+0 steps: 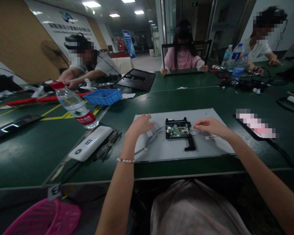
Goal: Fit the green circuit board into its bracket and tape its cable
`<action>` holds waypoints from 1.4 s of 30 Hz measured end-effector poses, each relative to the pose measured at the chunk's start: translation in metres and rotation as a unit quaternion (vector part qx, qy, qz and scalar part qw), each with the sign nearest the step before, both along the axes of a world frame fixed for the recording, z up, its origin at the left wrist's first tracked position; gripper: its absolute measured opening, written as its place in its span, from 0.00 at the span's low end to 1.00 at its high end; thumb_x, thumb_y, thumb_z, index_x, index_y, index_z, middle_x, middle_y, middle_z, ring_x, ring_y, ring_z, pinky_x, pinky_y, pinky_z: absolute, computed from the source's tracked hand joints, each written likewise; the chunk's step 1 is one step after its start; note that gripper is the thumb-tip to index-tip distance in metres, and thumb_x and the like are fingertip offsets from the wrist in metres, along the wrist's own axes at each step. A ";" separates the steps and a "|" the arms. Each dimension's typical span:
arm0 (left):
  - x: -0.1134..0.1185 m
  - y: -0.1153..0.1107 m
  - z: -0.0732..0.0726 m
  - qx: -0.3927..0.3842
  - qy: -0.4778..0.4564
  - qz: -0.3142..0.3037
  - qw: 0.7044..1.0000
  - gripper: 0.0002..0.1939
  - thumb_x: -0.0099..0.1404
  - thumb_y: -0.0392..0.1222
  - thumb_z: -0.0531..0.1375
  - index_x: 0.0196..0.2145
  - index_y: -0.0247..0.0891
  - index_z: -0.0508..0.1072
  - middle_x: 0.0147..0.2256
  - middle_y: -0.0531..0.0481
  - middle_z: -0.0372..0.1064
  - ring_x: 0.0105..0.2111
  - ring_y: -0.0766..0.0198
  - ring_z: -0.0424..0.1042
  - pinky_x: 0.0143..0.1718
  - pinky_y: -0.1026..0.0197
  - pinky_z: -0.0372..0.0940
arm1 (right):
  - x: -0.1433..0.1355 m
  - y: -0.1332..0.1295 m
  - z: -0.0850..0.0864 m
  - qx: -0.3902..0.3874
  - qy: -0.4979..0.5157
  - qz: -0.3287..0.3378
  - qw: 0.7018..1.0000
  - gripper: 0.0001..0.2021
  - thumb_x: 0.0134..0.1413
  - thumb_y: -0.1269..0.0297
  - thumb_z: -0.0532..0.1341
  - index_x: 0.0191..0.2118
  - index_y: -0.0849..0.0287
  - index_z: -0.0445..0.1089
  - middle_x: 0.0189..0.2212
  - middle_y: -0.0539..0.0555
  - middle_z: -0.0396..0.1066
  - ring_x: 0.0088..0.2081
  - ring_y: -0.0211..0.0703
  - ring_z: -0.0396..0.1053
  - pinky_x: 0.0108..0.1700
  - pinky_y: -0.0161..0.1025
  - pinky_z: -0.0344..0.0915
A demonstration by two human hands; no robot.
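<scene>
A flat grey panel (156, 151) lies on the green table in front of me. On its middle rests a black bracket (191, 143) framing a green circuit board (177, 131), with grey cables running from its left side. My left hand (140, 125) is over the panel's left part, fingers apart and holding nothing. At the right, my right hand (209, 126) is just beside the bracket, its thumb and fingertips brought close together; whatever may be between them is too small to make out. A white label (211, 137) is below that hand.
To the left are a white power bank (90, 143), glasses (109, 145), a water bottle (75, 106) and a blue tray (104, 97). A phone (254, 125) with a cable lies right. Three people sit around the table. A pink basket (61, 217) stands below left.
</scene>
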State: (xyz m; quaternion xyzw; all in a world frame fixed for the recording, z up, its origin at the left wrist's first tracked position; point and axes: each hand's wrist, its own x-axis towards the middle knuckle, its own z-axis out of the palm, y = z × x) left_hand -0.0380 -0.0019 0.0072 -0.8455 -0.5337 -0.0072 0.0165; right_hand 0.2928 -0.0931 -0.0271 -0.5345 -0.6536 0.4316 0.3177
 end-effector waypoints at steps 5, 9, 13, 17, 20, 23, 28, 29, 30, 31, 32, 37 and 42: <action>-0.015 0.010 0.002 -0.066 -0.065 -0.013 0.996 0.14 0.55 0.36 0.56 0.39 0.39 0.76 0.37 0.48 0.75 0.38 0.59 0.73 0.41 0.63 0.65 | 0.000 0.000 0.001 -0.003 -0.006 0.003 1.000 0.16 0.49 0.53 0.61 0.37 0.60 0.74 0.37 0.55 0.76 0.41 0.46 0.71 0.41 0.39 0.63; -0.019 0.009 0.011 -0.046 -0.121 0.008 0.992 0.14 0.52 0.34 0.55 0.33 0.40 0.78 0.34 0.50 0.76 0.35 0.61 0.73 0.37 0.65 0.65 | -0.001 0.000 0.000 -0.006 -0.022 0.004 1.000 0.16 0.49 0.52 0.61 0.36 0.60 0.75 0.36 0.56 0.75 0.40 0.45 0.71 0.40 0.40 0.64; -0.016 0.002 0.024 0.014 -0.237 0.014 0.971 0.15 0.55 0.37 0.54 0.37 0.37 0.78 0.34 0.48 0.76 0.33 0.62 0.72 0.37 0.64 0.65 | -0.002 -0.003 0.002 0.004 -0.004 -0.007 1.000 0.15 0.49 0.53 0.62 0.36 0.58 0.75 0.37 0.55 0.75 0.41 0.46 0.71 0.42 0.40 0.64; -0.009 -0.013 0.031 -0.024 -0.276 -0.040 0.960 0.15 0.59 0.41 0.54 0.39 0.36 0.77 0.36 0.48 0.75 0.34 0.62 0.71 0.40 0.62 0.66 | -0.003 -0.004 0.006 0.017 0.027 -0.004 0.999 0.15 0.50 0.54 0.61 0.40 0.57 0.75 0.39 0.55 0.76 0.41 0.46 0.71 0.44 0.42 0.65; -0.004 -0.028 0.024 -0.053 -0.256 -0.049 0.964 0.15 0.59 0.38 0.53 0.40 0.37 0.76 0.37 0.49 0.75 0.35 0.63 0.72 0.40 0.63 0.66 | -0.011 -0.007 0.011 0.055 0.013 -0.002 0.998 0.14 0.53 0.56 0.60 0.41 0.57 0.75 0.39 0.55 0.76 0.42 0.46 0.71 0.46 0.43 0.65; 0.001 -0.041 0.011 -0.043 -0.229 -0.021 0.972 0.18 0.58 0.32 0.51 0.41 0.38 0.76 0.39 0.49 0.75 0.37 0.62 0.73 0.41 0.63 0.66 | -0.029 -0.019 0.017 0.113 -0.023 0.001 0.993 0.13 0.55 0.59 0.59 0.43 0.55 0.74 0.43 0.55 0.74 0.44 0.47 0.71 0.46 0.44 0.66; 0.005 -0.057 -0.003 -0.024 -0.198 0.021 0.980 0.17 0.61 0.32 0.51 0.46 0.36 0.73 0.42 0.45 0.73 0.41 0.58 0.73 0.46 0.59 0.66 | -0.072 -0.043 0.019 0.204 -0.055 0.066 0.975 0.17 0.57 0.65 0.57 0.52 0.49 0.69 0.51 0.54 0.68 0.51 0.49 0.67 0.51 0.48 0.66; 0.005 -0.061 -0.003 -0.009 -0.197 0.024 0.980 0.17 0.62 0.34 0.52 0.48 0.36 0.71 0.44 0.44 0.72 0.42 0.57 0.73 0.47 0.57 0.66 | -0.081 -0.046 0.017 0.226 -0.070 0.065 0.969 0.19 0.57 0.66 0.57 0.54 0.48 0.68 0.53 0.54 0.67 0.54 0.49 0.65 0.56 0.50 0.63; 0.005 -0.066 -0.002 0.012 -0.197 0.025 0.980 0.17 0.64 0.36 0.52 0.49 0.35 0.70 0.46 0.43 0.71 0.44 0.57 0.72 0.49 0.56 0.65 | -0.089 -0.048 0.016 0.249 -0.085 0.056 0.963 0.20 0.58 0.67 0.57 0.55 0.48 0.67 0.55 0.55 0.65 0.56 0.50 0.63 0.59 0.51 0.59; 0.006 -0.072 -0.001 0.034 -0.199 0.026 0.979 0.17 0.65 0.37 0.52 0.50 0.35 0.69 0.48 0.43 0.70 0.46 0.56 0.71 0.51 0.55 0.64 | -0.098 -0.050 0.014 0.269 -0.103 0.052 0.956 0.20 0.59 0.67 0.56 0.57 0.49 0.66 0.56 0.55 0.64 0.58 0.51 0.60 0.62 0.52 0.56; 0.007 -0.079 0.000 0.057 -0.200 0.026 0.978 0.17 0.66 0.38 0.52 0.51 0.35 0.68 0.50 0.43 0.68 0.49 0.55 0.70 0.53 0.54 0.63 | -0.107 -0.052 0.013 0.286 -0.121 0.056 0.949 0.20 0.59 0.67 0.55 0.57 0.50 0.65 0.57 0.56 0.63 0.60 0.51 0.58 0.63 0.52 0.54; 0.016 -0.118 -0.002 0.068 -0.180 0.018 0.981 0.17 0.68 0.33 0.48 0.51 0.35 0.68 0.50 0.44 0.69 0.50 0.57 0.69 0.54 0.55 0.62 | -0.144 -0.060 0.006 0.338 -0.214 0.126 0.908 0.18 0.60 0.68 0.56 0.55 0.64 0.66 0.55 0.62 0.66 0.61 0.52 0.57 0.63 0.51 0.56; 0.021 -0.129 -0.022 0.070 -0.122 0.052 0.989 0.19 0.68 0.32 0.49 0.55 0.32 0.64 0.48 0.41 0.71 0.48 0.56 0.71 0.51 0.56 0.64 | -0.161 -0.063 -0.004 0.352 -0.265 0.112 0.891 0.16 0.59 0.68 0.57 0.51 0.69 0.67 0.52 0.65 0.68 0.57 0.52 0.63 0.59 0.49 0.61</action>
